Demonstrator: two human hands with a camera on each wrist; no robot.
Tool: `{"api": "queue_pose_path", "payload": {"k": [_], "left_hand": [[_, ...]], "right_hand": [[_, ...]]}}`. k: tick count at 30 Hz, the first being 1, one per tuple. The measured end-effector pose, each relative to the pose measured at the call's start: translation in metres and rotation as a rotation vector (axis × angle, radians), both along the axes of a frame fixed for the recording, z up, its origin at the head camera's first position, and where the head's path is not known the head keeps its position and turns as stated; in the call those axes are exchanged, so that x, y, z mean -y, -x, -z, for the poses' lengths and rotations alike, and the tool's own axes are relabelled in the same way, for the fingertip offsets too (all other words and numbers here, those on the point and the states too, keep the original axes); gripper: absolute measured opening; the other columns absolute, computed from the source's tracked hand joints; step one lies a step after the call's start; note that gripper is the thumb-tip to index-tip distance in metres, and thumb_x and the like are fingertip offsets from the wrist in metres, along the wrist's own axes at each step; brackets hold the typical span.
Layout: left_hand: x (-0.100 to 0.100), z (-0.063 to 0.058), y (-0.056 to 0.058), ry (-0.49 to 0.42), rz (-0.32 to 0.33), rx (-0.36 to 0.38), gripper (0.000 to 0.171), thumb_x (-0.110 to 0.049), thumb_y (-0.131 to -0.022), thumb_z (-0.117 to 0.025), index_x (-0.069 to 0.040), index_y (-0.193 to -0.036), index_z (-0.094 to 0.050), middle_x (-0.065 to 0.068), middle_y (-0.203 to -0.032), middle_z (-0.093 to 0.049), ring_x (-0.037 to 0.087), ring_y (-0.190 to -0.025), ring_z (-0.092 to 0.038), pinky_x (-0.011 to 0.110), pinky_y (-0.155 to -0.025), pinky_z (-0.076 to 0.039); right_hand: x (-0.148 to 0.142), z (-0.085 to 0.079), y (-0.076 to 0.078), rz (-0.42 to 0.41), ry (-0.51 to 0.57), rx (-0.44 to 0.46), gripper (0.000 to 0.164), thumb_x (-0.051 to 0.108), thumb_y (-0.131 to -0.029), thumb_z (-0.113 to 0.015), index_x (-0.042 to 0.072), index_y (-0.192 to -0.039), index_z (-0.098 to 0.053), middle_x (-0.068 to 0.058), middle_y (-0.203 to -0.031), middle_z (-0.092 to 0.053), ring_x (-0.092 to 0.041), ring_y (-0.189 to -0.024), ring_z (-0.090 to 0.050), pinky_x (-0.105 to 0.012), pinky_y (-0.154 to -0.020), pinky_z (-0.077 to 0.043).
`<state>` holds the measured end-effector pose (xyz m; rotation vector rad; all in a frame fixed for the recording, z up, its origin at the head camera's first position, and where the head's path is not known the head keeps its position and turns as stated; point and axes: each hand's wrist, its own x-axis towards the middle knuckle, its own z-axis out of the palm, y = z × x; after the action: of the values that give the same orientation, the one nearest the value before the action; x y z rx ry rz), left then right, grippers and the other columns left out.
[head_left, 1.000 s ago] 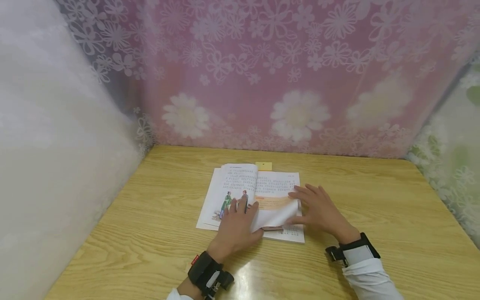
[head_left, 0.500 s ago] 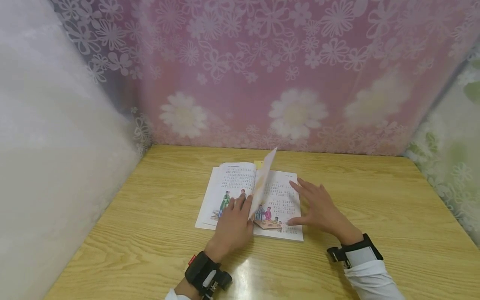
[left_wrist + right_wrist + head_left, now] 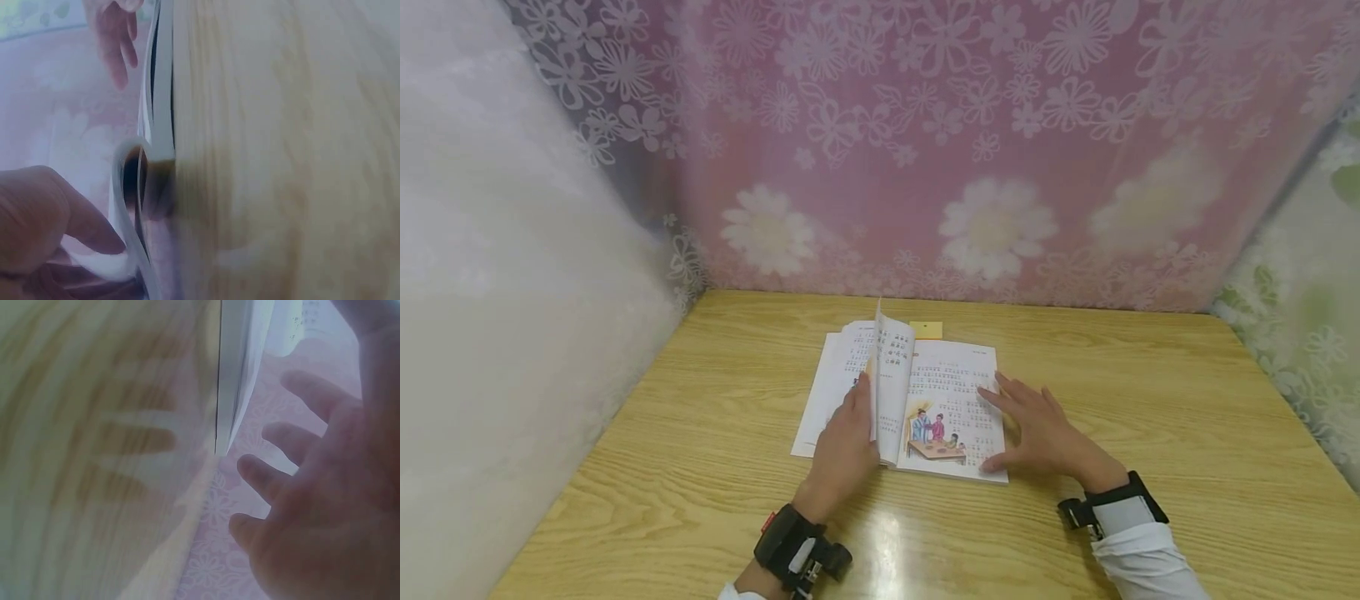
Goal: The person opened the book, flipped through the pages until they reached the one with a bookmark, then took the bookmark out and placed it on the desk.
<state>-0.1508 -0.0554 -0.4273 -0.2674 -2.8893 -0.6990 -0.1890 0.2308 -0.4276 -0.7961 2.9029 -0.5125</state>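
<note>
An illustrated book [image 3: 951, 375] lies spread on the wooden table, its right page printed with text and a coloured picture. One loose leaf [image 3: 876, 358] stands nearly upright over the left half. My left hand [image 3: 841, 446] is on the left pages with its fingers stretched out beside this leaf, some fingertips hidden by it. In the left wrist view, the thumb of that left hand [image 3: 44, 219] lies along the curved pages. My right hand [image 3: 1037, 429] is at the book's right edge, fingers spread, thumb by the lower corner. The right wrist view shows the palm of the right hand [image 3: 331, 487] holding nothing.
A small yellow tab [image 3: 927, 330] pokes out behind the book's top edge. The wooden table [image 3: 700, 417] ends at a pink flowered curtain [image 3: 865, 208] at the back. A pale sheet [image 3: 535, 292] hangs at the left, and a leaf-patterned one [image 3: 1307, 317] at the right.
The leaf has swung from the right side over to the left, uncovering the right page's picture. My left hand has shifted left; the right hand has let go of the leaf and stays near the edge.
</note>
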Motion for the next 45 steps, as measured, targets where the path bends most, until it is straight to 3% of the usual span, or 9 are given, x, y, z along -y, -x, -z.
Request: {"api": "queue_pose_path", "payload": {"k": [7,11,14,19,26,30,34,40,45], "left_hand": [[0.008,0.004,0.001,-0.017,-0.060,0.009,0.070,-0.002,-0.084,-0.044,-0.001,-0.144,-0.007,0.026,-0.142,-0.028,0.035,-0.118,-0.043,0.046,-0.087,-0.045],[0.011,0.005,0.002,0.018,-0.099,0.003,0.078,0.000,-0.080,-0.047,-0.008,-0.145,-0.004,0.028,-0.147,-0.017,0.042,-0.127,-0.029,0.052,-0.087,-0.043],[0.014,0.005,0.003,0.097,-0.103,-0.036,0.079,0.000,-0.078,-0.051,-0.011,-0.146,-0.012,0.028,-0.148,-0.013,0.043,-0.133,-0.015,0.056,-0.099,-0.031],[0.016,0.005,0.006,0.153,-0.030,-0.063,0.074,0.001,-0.076,-0.053,-0.013,-0.143,-0.025,0.026,-0.147,-0.018,0.040,-0.135,-0.010,0.055,-0.107,-0.015],[0.017,0.007,0.004,0.011,0.123,0.031,0.074,0.011,-0.077,-0.045,-0.012,-0.143,-0.023,0.017,-0.150,-0.020,0.026,-0.136,-0.018,0.040,-0.108,-0.022],[0.019,0.007,0.003,0.008,0.169,0.076,0.069,0.008,-0.080,-0.044,-0.015,-0.142,-0.028,0.013,-0.148,-0.026,0.023,-0.135,-0.022,0.040,-0.107,-0.023],[0.020,0.007,0.003,0.046,0.213,0.063,0.067,0.008,-0.078,-0.044,-0.014,-0.140,-0.033,0.015,-0.146,-0.030,0.027,-0.134,-0.024,0.043,-0.108,-0.021],[0.016,0.005,0.004,0.094,0.226,0.061,0.053,-0.008,-0.087,-0.041,-0.010,-0.139,-0.035,0.010,-0.148,-0.029,0.029,-0.134,-0.023,0.039,-0.109,-0.019],[0.013,0.001,0.003,0.084,0.213,0.102,0.054,-0.017,-0.086,-0.038,-0.011,-0.139,-0.034,0.006,-0.149,-0.028,0.029,-0.134,-0.022,0.040,-0.109,-0.021]], "right_hand": [[-0.001,0.003,-0.001,-0.015,0.004,0.048,0.106,0.073,-0.056,-0.063,0.021,-0.142,-0.031,-0.018,-0.150,-0.018,-0.041,-0.134,-0.014,-0.066,-0.102,-0.005],[-0.002,0.006,0.001,-0.034,0.008,0.066,0.107,0.074,-0.055,-0.063,0.020,-0.142,-0.030,-0.018,-0.150,-0.018,-0.042,-0.134,-0.013,-0.067,-0.101,-0.005],[-0.003,0.007,0.002,-0.050,0.016,0.067,0.108,0.073,-0.056,-0.063,0.018,-0.142,-0.030,-0.018,-0.150,-0.018,-0.043,-0.134,-0.013,-0.068,-0.101,-0.005],[-0.004,0.007,0.003,-0.065,0.022,0.084,0.106,0.071,-0.057,-0.065,0.017,-0.142,-0.030,-0.018,-0.150,-0.020,-0.043,-0.133,-0.012,-0.068,-0.100,-0.005],[-0.002,0.006,0.003,-0.074,0.020,0.105,0.104,0.069,-0.059,-0.064,0.015,-0.142,-0.030,-0.017,-0.149,-0.023,-0.045,-0.133,-0.014,-0.069,-0.100,-0.006],[-0.001,0.005,0.004,-0.068,0.010,0.107,0.104,0.070,-0.059,-0.064,0.017,-0.142,-0.030,-0.016,-0.149,-0.024,-0.044,-0.133,-0.014,-0.068,-0.100,-0.006],[-0.001,0.004,0.004,-0.060,0.001,0.103,0.104,0.071,-0.058,-0.063,0.018,-0.141,-0.031,-0.015,-0.149,-0.025,-0.044,-0.132,-0.015,-0.069,-0.100,-0.006],[0.000,0.001,0.002,-0.048,-0.014,0.114,0.102,0.070,-0.059,-0.064,0.019,-0.141,-0.031,-0.014,-0.149,-0.025,-0.045,-0.132,-0.015,-0.069,-0.100,-0.005],[0.001,-0.002,0.001,-0.043,-0.014,0.126,0.101,0.068,-0.059,-0.065,0.019,-0.141,-0.032,-0.014,-0.149,-0.024,-0.045,-0.132,-0.014,-0.068,-0.100,-0.004]]}}
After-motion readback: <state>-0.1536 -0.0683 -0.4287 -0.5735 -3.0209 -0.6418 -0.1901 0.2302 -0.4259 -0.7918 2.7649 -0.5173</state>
